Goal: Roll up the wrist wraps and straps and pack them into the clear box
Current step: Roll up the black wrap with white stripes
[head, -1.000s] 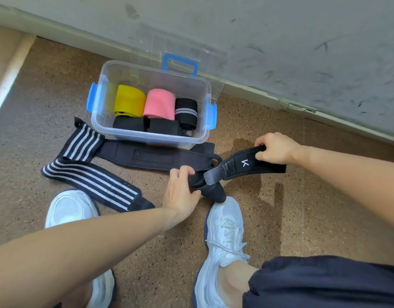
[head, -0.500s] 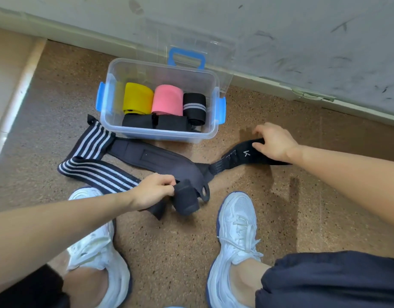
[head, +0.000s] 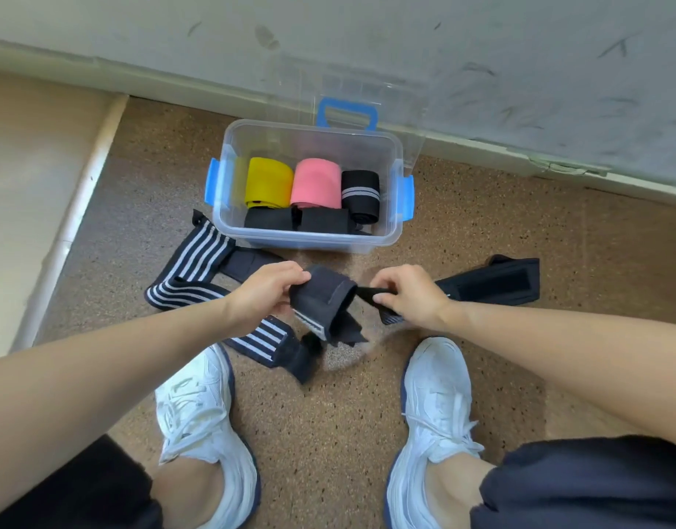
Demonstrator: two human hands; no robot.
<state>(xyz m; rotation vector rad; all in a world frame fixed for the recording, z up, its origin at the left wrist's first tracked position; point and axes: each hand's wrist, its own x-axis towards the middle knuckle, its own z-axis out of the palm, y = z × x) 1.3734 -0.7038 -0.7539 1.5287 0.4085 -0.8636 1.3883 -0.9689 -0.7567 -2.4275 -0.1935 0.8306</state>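
My left hand (head: 266,295) grips the padded end of a black lifting strap (head: 323,299), lifted off the floor. My right hand (head: 409,297) pinches the narrow band of the same strap; its wide black tail (head: 493,280) lies on the floor to the right. A black wrist wrap with white stripes (head: 193,273) lies unrolled on the floor under my left forearm. The clear box (head: 309,242) with blue latches stands open just beyond, holding a yellow roll (head: 269,183), a pink roll (head: 315,183), a black striped roll (head: 360,194) and two black rolls (head: 296,219).
The box's clear lid (head: 344,97) with a blue handle leans against the scuffed wall (head: 481,51). My two white shoes (head: 435,406) stand on the speckled brown floor near the straps. A pale raised ledge (head: 35,185) runs along the left.
Both hands have come together in front of the box. The strap's padded end has been lifted off the floor, and my right hand has slid from the tail to the narrow band.
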